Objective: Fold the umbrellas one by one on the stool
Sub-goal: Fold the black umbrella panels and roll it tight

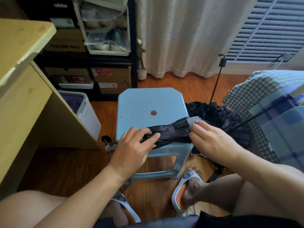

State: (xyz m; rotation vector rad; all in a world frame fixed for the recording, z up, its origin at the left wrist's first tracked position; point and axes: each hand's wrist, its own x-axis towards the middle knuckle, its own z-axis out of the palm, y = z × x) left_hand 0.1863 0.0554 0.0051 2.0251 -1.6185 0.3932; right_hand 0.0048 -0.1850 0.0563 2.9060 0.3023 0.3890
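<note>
Both hands rest on the black umbrella [171,134] lying across the stool [148,104]: left hand [133,145] curled loosely over its handle end, right hand [209,137] pinching the strap. It looks nearly rolled; another umbrella [213,112] waits unfolded on the floor.

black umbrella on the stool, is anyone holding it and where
Yes: the left hand presses the black umbrella near its handle end, and the right hand pinches its grey strap.

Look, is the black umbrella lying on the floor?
No, the black umbrella lies across the near edge of the blue stool, with the left hand and right hand on it.
</note>
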